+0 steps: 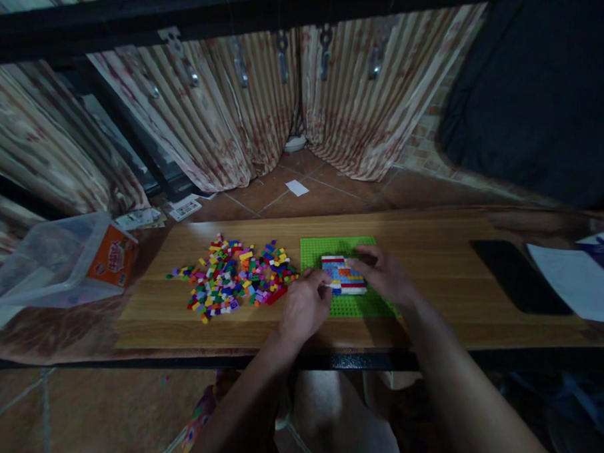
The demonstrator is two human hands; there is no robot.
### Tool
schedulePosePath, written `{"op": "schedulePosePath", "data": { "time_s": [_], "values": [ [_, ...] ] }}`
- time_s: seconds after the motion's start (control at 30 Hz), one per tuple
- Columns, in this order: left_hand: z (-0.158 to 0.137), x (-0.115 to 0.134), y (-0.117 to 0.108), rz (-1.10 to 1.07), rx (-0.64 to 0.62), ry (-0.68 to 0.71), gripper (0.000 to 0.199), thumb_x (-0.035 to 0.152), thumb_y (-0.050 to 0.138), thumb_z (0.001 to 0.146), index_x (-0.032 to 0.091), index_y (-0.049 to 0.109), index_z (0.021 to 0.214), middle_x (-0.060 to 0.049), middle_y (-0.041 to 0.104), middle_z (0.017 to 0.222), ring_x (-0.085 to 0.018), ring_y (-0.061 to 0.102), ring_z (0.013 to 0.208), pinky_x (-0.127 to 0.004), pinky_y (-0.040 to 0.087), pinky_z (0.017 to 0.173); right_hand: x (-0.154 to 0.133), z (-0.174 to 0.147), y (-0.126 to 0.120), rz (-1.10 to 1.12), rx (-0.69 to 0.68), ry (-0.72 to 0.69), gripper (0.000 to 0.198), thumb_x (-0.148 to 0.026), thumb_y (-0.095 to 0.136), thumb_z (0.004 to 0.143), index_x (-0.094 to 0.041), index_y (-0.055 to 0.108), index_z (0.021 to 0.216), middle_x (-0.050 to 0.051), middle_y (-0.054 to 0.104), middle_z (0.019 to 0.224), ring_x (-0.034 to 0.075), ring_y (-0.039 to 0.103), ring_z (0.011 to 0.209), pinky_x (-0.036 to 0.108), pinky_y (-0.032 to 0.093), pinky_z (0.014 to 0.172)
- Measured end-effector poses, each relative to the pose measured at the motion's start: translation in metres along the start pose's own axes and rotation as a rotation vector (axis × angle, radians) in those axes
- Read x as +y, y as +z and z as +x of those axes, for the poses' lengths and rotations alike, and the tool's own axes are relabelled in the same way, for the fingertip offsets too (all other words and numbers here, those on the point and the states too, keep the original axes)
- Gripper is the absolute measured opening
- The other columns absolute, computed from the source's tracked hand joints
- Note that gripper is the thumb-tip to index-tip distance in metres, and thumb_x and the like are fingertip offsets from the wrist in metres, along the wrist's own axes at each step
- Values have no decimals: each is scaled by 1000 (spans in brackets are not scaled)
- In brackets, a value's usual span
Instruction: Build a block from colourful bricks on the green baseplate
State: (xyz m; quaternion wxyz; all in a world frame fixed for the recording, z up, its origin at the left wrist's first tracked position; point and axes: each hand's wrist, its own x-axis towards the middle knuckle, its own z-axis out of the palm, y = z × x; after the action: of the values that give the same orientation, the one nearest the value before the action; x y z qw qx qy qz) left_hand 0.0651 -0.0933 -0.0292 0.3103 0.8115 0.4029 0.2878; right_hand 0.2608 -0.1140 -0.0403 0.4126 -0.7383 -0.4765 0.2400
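A green studded baseplate [358,309] lies on the wooden board, with a block of toy bricks [343,274] in white, red, blue, orange and yellow built up on it. At the block's left edge is my left hand [305,304], its thumb and forefinger pinched together. Something small and whitish shows at those fingertips, too blurred to name. My right hand [387,275] reaches over the right side of the block, fingers bent and apart. The fingertips are near or on the bricks; whether they touch I cannot tell.
Loose coloured bricks [224,280] spread in a pile left of the baseplate. A clear plastic box [68,260] with an orange label stands at the far left. On the right lie a dark flat object [517,277] and white paper [577,281]. Striped curtains [257,115] hang behind.
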Motion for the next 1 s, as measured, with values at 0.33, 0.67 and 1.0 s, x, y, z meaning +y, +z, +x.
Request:
{"op": "schedulePosePath", "data": {
  "time_s": [0.33,0.67,1.0],
  "values": [
    [2,-5,8,-233,47,-127,11,9,59,73,18,63,70,-1,64,72,-13,61,71,-23,48,66,-3,-14,12,-213,-91,-73,81,-58,73,64,-17,53,132,17,57,129,35,51,122,51,40,101],
    [10,-12,-1,-506,-52,-281,4,15,64,71,16,62,74,1,62,69,-11,57,66,-22,44,62,-7,-19,10,-275,-111,-162,73,-57,66,73,-14,54,130,18,59,124,34,54,116,49,41,99],
    [15,-10,5,-523,-3,-349,8,10,65,67,16,60,64,2,59,61,-11,54,59,-22,41,59,-6,-22,14,-279,-104,-161,69,-55,65,75,-14,57,129,17,59,124,32,53,116,47,41,100]
  ]
}}
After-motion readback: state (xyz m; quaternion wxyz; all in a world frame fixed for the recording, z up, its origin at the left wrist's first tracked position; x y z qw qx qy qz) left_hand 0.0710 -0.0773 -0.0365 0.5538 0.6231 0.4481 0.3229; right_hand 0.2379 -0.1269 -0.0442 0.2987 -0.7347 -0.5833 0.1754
